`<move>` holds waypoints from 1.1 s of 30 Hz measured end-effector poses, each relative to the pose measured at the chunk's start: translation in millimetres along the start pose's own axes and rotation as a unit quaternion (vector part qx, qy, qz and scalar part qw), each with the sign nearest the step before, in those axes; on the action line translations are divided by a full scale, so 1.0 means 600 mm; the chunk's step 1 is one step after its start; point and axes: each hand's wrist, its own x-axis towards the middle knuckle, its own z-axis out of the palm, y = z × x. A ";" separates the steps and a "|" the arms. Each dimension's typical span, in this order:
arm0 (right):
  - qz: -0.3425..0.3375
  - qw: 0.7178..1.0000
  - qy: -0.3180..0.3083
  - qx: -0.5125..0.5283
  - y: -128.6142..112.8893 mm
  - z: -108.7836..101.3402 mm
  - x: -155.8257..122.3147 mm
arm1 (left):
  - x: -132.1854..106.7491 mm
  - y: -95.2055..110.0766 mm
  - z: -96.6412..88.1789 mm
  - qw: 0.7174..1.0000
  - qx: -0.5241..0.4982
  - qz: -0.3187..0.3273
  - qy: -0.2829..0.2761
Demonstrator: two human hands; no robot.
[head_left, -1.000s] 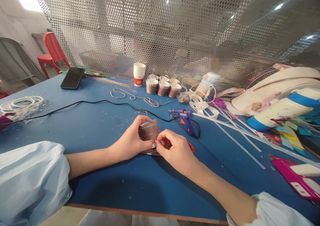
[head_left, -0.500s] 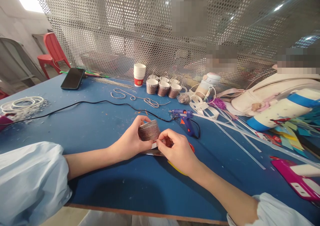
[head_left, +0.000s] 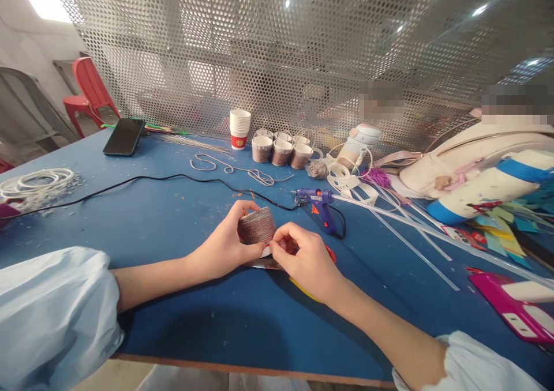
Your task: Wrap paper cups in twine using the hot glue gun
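My left hand [head_left: 225, 244] is wrapped round a small upside-down cup covered in brown string [head_left: 257, 225], holding it just above the blue table [head_left: 173, 218]. My right hand [head_left: 303, 258] pinches at the cup's lower right edge with thumb and forefinger; what is between the fingertips is too small to make out. Under my hands lie scissors with a red handle [head_left: 331, 254] and a yellow scrap [head_left: 305, 290]. A blue glue gun [head_left: 318, 202] lies just beyond my right hand, its black cord [head_left: 130, 182] running off to the left.
At the back stand a stack of paper cups [head_left: 240, 127] and three string-wrapped cups [head_left: 281, 150]. A phone [head_left: 124, 135] lies far left, white rings [head_left: 37, 179] at the left edge. Glue sticks [head_left: 411, 244], a white bag [head_left: 471, 151], a bottle [head_left: 489, 186] and a pink case [head_left: 511, 307] crowd the right. A perforated metal screen [head_left: 277, 45] backs the table.
My right hand has shifted slightly along the cup's lower edge, uncovering the yellow scrap beneath it. The left hand and cup stay in place.
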 end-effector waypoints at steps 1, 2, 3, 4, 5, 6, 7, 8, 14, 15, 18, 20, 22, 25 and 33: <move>0.000 1.000 0.000 0.000 0.000 0.000 0.000 | 0.000 0.000 0.000 1.000 0.000 -0.001 0.003; 0.000 1.000 0.001 -0.001 -0.001 -0.001 0.000 | 0.000 0.000 0.001 1.000 -0.001 -0.003 0.004; 0.000 1.000 0.001 -0.001 -0.001 -0.001 0.000 | 0.000 0.001 0.001 1.000 -0.002 -0.006 0.005; 0.001 1.000 0.001 -0.002 -0.002 -0.002 0.000 | 0.000 0.001 0.001 1.000 -0.003 -0.008 0.005; 0.001 1.000 -0.001 -0.004 -0.002 -0.003 0.001 | 0.000 0.002 0.001 1.000 -0.005 -0.009 0.005; 0.002 1.000 -0.003 -0.007 -0.002 -0.004 0.001 | 0.000 0.003 0.001 1.000 -0.006 -0.009 0.004; 0.003 1.000 -0.003 -0.010 -0.002 -0.005 0.001 | -0.001 0.003 0.001 1.000 -0.006 -0.006 0.003; 0.003 1.000 -0.003 -0.012 -0.002 -0.006 0.001 | -0.001 0.004 0.000 1.000 -0.006 -0.002 0.004; -0.020 1.000 0.003 0.013 0.004 -0.014 -0.003 | 0.000 0.006 -0.004 1.000 0.011 0.012 0.019; -0.025 1.000 0.002 0.013 0.004 -0.015 -0.005 | 0.000 0.005 -0.005 0.999 0.018 0.014 0.023; -0.062 0.998 -0.025 -0.007 -0.001 -0.018 -0.013 | 0.003 0.002 -0.009 0.998 0.043 0.029 0.041; -0.120 0.990 -0.057 -0.043 -0.007 -0.018 -0.019 | 0.005 -0.002 -0.011 0.996 0.061 0.039 0.057; -0.199 0.973 -0.079 -0.092 -0.015 -0.017 -0.027 | 0.008 -0.008 -0.014 0.993 0.077 0.044 0.079; -0.313 0.928 -0.096 -0.180 -0.032 -0.018 -0.046 | 0.012 -0.016 -0.016 0.990 0.078 0.051 0.106; -0.329 0.914 -0.059 -0.229 -0.064 -0.070 -0.095 | 0.029 -0.031 -0.019 0.992 0.019 0.019 0.122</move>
